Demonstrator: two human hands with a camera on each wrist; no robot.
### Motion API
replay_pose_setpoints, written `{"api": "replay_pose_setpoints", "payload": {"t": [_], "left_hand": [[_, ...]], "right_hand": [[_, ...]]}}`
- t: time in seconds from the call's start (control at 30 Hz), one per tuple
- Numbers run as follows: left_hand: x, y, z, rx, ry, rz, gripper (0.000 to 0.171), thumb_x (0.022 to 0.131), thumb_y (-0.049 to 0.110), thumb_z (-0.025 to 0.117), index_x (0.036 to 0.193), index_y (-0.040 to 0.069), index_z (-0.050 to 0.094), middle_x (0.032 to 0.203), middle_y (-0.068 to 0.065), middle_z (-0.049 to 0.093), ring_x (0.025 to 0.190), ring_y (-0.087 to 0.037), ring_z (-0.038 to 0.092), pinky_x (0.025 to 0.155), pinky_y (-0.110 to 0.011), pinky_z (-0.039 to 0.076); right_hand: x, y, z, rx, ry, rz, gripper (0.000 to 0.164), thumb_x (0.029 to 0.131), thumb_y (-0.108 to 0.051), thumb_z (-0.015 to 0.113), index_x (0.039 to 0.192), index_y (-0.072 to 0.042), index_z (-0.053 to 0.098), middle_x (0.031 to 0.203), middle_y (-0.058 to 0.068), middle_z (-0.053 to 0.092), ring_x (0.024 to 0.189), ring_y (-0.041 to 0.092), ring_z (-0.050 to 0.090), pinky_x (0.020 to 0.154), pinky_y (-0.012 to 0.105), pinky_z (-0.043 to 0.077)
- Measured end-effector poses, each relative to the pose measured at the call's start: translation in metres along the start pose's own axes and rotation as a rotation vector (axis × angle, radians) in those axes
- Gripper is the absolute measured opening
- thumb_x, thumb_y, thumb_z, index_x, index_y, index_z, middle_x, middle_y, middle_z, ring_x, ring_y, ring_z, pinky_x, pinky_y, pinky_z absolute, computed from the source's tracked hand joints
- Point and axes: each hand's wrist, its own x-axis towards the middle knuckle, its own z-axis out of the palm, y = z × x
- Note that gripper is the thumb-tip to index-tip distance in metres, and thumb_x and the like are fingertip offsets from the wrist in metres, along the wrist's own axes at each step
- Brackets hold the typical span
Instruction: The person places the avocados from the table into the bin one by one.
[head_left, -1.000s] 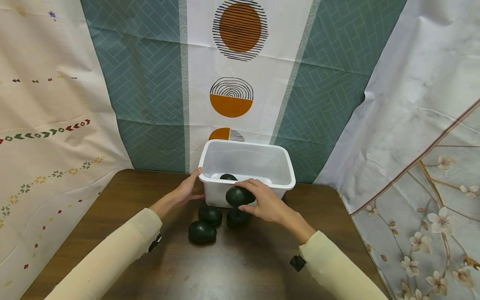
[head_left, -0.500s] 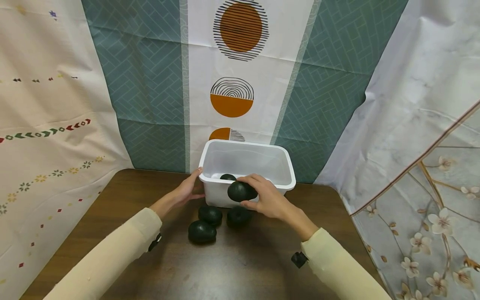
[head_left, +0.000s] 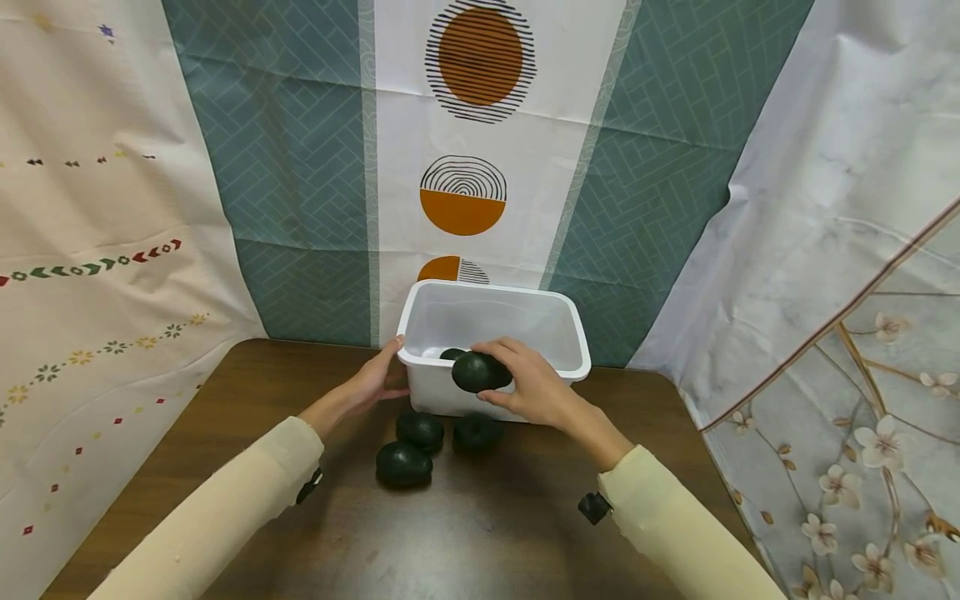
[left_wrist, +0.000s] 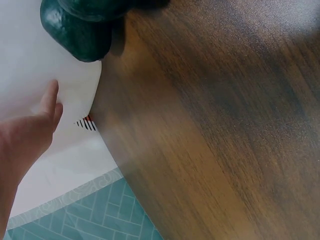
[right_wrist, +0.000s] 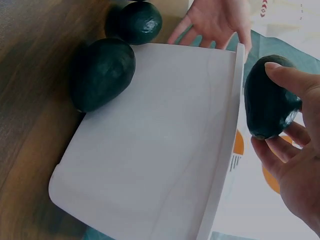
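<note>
My right hand (head_left: 534, 390) holds a dark green avocado (head_left: 474, 372) between thumb and fingers, at the front rim of a white plastic bin (head_left: 438, 397). In the right wrist view the held avocado (right_wrist: 267, 100) sits just beyond the bin's rim. At the bin's left end, my left hand (head_left: 375, 379) rests against the side with its fingers extended, as the left wrist view also shows of that hand (left_wrist: 30, 132). Part of another avocado (head_left: 451, 354) shows inside the bin. Three more lie on the table before it: one avocado (head_left: 477, 434) at right, one (head_left: 420, 432) at left, one (head_left: 403, 464) nearest me.
The brown wooden table (head_left: 450, 550) extends toward me and to both sides. Right behind the bin hangs a patterned cloth (head_left: 300, 292). A floral cloth (head_left: 847, 467) borders the right side, and a cream cloth (head_left: 112, 333) the left.
My right hand has lifted the avocado slightly, from just above the right table avocado to the bin's front rim. The left hand stays at the bin's side.
</note>
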Motion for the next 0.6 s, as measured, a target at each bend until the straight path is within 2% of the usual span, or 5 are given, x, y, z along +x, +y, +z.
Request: {"api": "replay_pose_setpoints", "payload": {"t": [0.2, 0.43, 0.6], "left_hand": [[-0.0002, -0.0006, 0.0003, -0.004, 0.007, -0.004, 0.081, 0.101, 0.063, 0.035, 0.159, 0.015, 0.008, 0.165, -0.010, -0.002, 0.147, -0.044, 0.019, 0.106, -0.059, 0.042], [-0.0016, -0.0009, 0.0001, 0.004, -0.001, -0.002, 0.080, 0.100, 0.064, 0.035, 0.159, 0.016, 0.009, 0.165, -0.011, -0.001, 0.147, -0.044, 0.020, 0.107, -0.059, 0.041], [-0.0015, -0.0002, 0.0003, -0.001, -0.002, -0.007, 0.081, 0.100, 0.065, 0.036, 0.159, 0.017, 0.008, 0.164, -0.011, -0.002, 0.147, -0.044, 0.019, 0.107, -0.060, 0.040]], "right_hand": [[0.0012, 0.0003, -0.0007, 0.012, 0.000, -0.001, 0.064, 0.083, -0.031, 0.082, 0.138, -0.015, 0.055, 0.126, -0.004, 0.058, 0.113, 0.014, 0.056, 0.095, 0.035, 0.052], [0.0028, 0.0017, -0.0018, 0.005, -0.004, 0.027, 0.064, 0.084, -0.031, 0.081, 0.141, -0.021, 0.053, 0.129, -0.004, 0.056, 0.117, 0.014, 0.055, 0.097, 0.035, 0.052], [0.0050, 0.0042, -0.0030, 0.017, 0.011, 0.034, 0.065, 0.083, -0.029, 0.082, 0.141, -0.020, 0.052, 0.129, -0.002, 0.056, 0.117, 0.015, 0.056, 0.096, 0.035, 0.052]]}}
